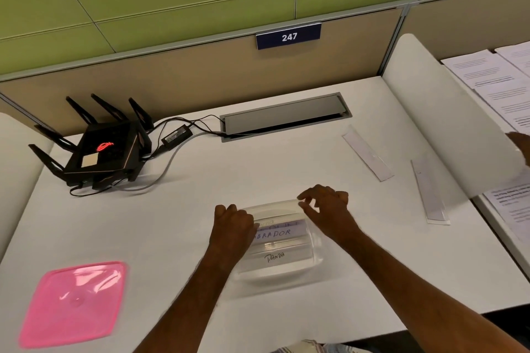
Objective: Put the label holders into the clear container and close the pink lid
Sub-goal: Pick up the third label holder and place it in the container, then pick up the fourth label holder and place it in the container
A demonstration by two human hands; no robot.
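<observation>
The clear container [286, 275] sits on the white desk in front of me. Several label holders [276, 233] lie inside it; two read "LABRADOR" and "PANDA". My left hand [233, 223] has its fingers curled at the container's left rim and appears to grip it. Over the far right rim hovers my right hand [327, 203], fingers loosely bent and apart, holding nothing I can make out. Two more label holders lie on the desk to the right, one [367, 156] farther back and one [430, 192] beside the divider. The pink lid [73, 304] lies flat at the near left.
A black router [100, 149] with antennas and cables stands at the back left. A grey cable hatch [285, 117] is set into the desk at the back. A white divider [447, 123] borders the right side; beyond it are printed papers [499, 80] and another person's hand [520, 146].
</observation>
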